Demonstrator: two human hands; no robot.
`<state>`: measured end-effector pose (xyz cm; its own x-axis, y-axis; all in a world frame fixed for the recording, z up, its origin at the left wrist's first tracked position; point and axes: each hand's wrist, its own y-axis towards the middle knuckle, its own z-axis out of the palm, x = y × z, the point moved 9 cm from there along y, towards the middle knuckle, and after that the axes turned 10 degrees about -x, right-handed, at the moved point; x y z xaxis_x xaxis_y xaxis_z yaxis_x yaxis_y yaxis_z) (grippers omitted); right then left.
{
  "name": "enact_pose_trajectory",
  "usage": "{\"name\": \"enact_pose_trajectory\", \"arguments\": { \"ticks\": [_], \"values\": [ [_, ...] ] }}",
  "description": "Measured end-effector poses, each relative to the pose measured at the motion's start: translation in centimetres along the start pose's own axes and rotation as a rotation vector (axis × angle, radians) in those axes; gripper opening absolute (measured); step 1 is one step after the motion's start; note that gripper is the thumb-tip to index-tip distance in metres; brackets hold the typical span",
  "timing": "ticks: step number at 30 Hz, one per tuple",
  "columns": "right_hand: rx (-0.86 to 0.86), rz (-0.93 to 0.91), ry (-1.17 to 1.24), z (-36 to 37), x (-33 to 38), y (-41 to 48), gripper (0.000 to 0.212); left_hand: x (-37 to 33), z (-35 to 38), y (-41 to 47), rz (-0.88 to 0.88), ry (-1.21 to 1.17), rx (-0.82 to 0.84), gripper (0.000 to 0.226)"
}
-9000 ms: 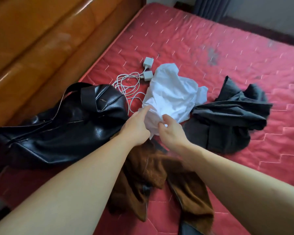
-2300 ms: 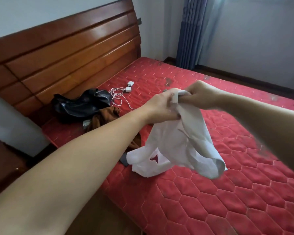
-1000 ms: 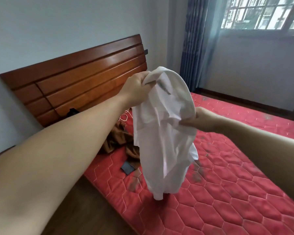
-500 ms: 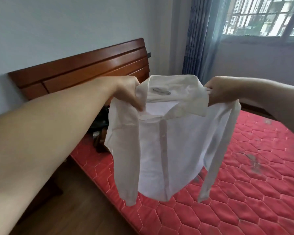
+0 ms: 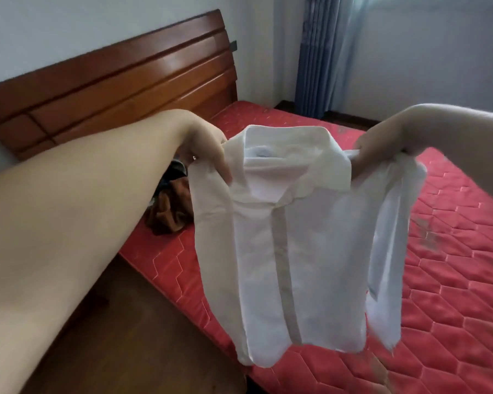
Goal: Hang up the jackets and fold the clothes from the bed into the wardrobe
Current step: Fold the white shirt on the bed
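Note:
A white collared shirt hangs spread out in the air over the near edge of the red mattress. My left hand pinches its left shoulder and my right hand pinches its right shoulder. The collar faces me, the button strip runs down the middle and both sleeves dangle. Behind my left forearm a brown garment lies crumpled on the mattress, with a bit of a dark garment above it. The wardrobe is out of sight.
A wooden headboard stands against the wall at the left. Blue curtains hang in the far corner. Brown wooden floor lies below the bed's near edge.
The shirt went from bunched up on the bed to lifted and held open by both shoulders. Over the last half second the view tipped downward and the shirt swung slightly.

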<state>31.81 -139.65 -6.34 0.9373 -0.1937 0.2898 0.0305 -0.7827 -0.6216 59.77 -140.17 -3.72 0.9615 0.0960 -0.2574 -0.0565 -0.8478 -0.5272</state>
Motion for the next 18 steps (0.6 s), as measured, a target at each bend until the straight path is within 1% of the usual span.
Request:
{"name": "enact_pose_trajectory", "arguments": {
  "ticks": [3, 4, 5, 7, 10, 12, 14, 16, 18],
  "values": [
    [-0.166, 0.005, -0.059, 0.7, -1.8, 6.5, 0.032, 0.4, 1.9, 7.2, 0.081, -0.011, -0.162, 0.019],
    [-0.219, 0.001, -0.078, 1.1, -2.5, 8.6, 0.034, 0.4, 2.7, 9.4, 0.108, -0.020, -0.215, 0.018],
    [-0.257, 0.002, -0.104, 1.7, -3.1, 10.9, 0.036, 0.8, 3.5, 11.8, 0.127, -0.033, -0.264, 0.022],
    [-0.312, 0.024, -0.142, 3.2, -4.4, 15.3, 0.036, 1.5, 5.5, 16.8, 0.143, -0.057, -0.347, 0.026],
    [-0.359, 0.091, -0.086, 5.7, -6.4, 22.0, 0.030, 3.3, 8.4, 24.5, 0.107, -0.117, -0.443, 0.019],
    [-0.384, 0.122, -0.008, 7.2, -7.5, 26.4, 0.022, 4.5, 10.4, 29.3, 0.048, -0.148, -0.478, 0.016],
    [-0.434, 0.164, 0.095, 8.0, -8.6, 30.5, 0.019, 5.2, 11.9, 33.8, 0.011, -0.172, -0.508, 0.016],
    [-0.511, 0.211, 0.124, 8.1, -9.5, 34.2, 0.026, 5.8, 13.2, 38.0, -0.031, -0.198, -0.517, 0.021],
    [-0.581, 0.269, 0.098, 8.3, -10.4, 38.4, 0.033, 6.2, 14.7, 42.4, -0.056, -0.246, -0.495, 0.026]
  ]
}}
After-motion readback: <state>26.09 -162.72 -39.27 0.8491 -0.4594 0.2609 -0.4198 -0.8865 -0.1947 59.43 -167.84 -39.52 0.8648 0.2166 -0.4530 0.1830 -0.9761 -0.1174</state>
